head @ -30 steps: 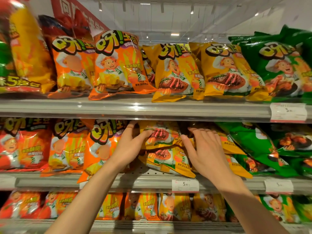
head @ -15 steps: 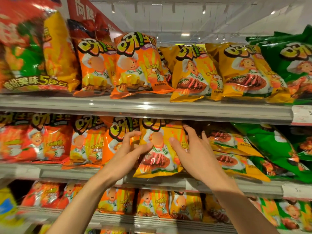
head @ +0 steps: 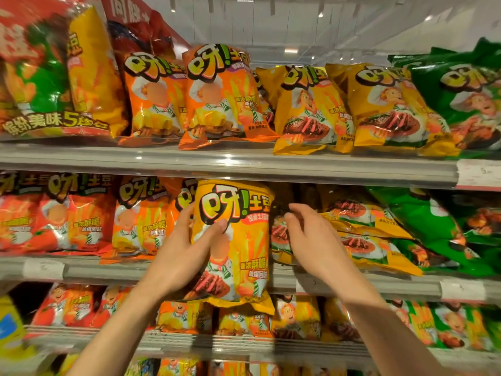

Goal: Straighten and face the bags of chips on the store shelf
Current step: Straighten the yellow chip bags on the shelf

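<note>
A yellow chip bag (head: 241, 240) stands upright at the front of the middle shelf (head: 352, 284), its front facing me and its bottom hanging over the shelf edge. My left hand (head: 184, 253) grips its left side, thumb across the front. My right hand (head: 309, 240) is just right of the bag with fingers loosely curled, reaching toward fallen yellow bags (head: 360, 234) that lie flat and tilted behind it. I cannot tell whether it touches them.
Orange bags (head: 138, 218) stand left of the held bag. Green bags (head: 444, 226) lie slumped at the right. The top shelf (head: 217, 161) carries orange, yellow and green bags upright. More bags fill the lower shelf (head: 189, 343). Price tags hang on the shelf rails.
The yellow bag has been pulled forward and stood upright, facing out. My left hand now holds its side. My right hand has come off the bag and moved right. The view shifted left.
</note>
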`<action>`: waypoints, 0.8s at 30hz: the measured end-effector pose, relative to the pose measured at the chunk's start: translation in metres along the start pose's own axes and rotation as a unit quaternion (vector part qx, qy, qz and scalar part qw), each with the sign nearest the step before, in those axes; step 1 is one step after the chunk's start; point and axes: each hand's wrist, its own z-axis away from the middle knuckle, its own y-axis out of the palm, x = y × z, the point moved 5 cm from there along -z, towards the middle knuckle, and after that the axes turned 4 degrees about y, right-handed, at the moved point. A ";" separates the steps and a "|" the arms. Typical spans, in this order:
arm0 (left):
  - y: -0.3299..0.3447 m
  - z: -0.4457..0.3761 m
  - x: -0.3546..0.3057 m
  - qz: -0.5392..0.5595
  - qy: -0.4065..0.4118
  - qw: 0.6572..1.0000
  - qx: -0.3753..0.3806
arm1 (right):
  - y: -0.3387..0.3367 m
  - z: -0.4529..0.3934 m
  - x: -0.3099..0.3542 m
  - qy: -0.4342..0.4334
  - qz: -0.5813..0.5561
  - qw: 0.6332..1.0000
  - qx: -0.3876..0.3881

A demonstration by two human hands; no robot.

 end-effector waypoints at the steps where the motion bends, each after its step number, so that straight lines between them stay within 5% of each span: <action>1: -0.005 0.002 0.000 0.000 -0.004 1.000 -0.006 | 0.005 -0.013 0.001 0.002 0.043 0.999 0.011; 5: -0.017 0.008 -0.001 -0.005 -0.008 1.000 -0.024 | 0.041 -0.065 -0.006 0.068 0.190 0.974 0.102; 10: -0.028 0.008 0.006 -0.011 -0.015 0.999 -0.032 | 0.071 -0.095 -0.034 0.190 0.203 0.948 0.152; 24: -0.041 0.007 0.015 0.001 -0.005 0.999 -0.041 | 0.048 -0.065 -0.026 0.080 0.069 0.994 -0.041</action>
